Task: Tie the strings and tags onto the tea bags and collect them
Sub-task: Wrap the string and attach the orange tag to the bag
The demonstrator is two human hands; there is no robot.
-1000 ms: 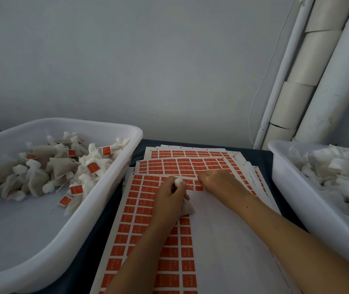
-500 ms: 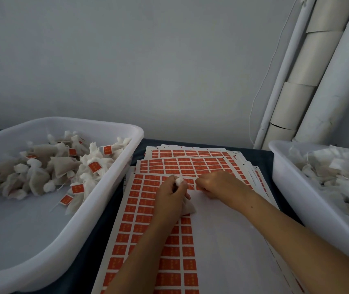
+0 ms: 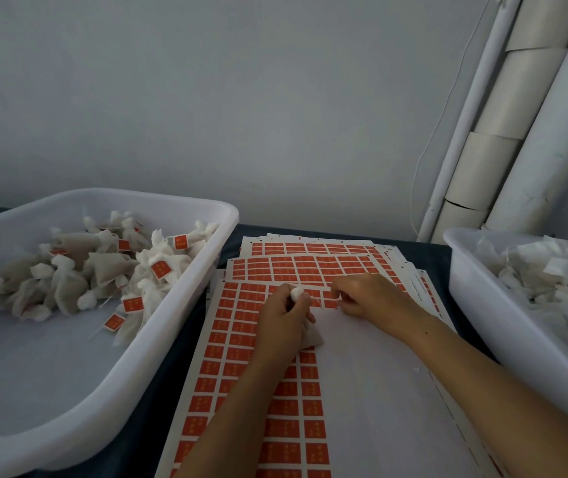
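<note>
- Now the left hand (image 3: 281,320) grips 1 tea bag (image 3: 312,334), its gathered white top poking out above the thumb and a pale corner of the bag showing below the palm, resting on the top sticker sheet (image 3: 237,343).
- Compared with a second ago, that hand has barely shifted; the bag sits in the same spot on the sheet.
- Meanwhile the right hand (image 3: 367,296) has drawn a little toward the left one, fingers curled down at the edge of the last orange row, just beside the bag's top.
- From here it looks like it is pinching or picking at 1 orange tag (image 3: 331,302), but the fingertips hide the tag's edge, so I cannot tell whether it has lifted.
- My reading: the step in hand is peeling a tag to fix onto this bag, and the small move inward suggests the peel is starting rather than finished.
- On the left, the white tray (image 3: 110,384) holds a heap of finished bags (image 3: 103,270) already wearing orange tags.
- On the right, a second tray (image 3: 476,305) holds plain white bags (image 3: 551,281) with no tags visible, so plenty seems left to do.
- More sheets (image 3: 310,250) lie fanned beneath the top one on the dark table (image 3: 158,391).
</note>
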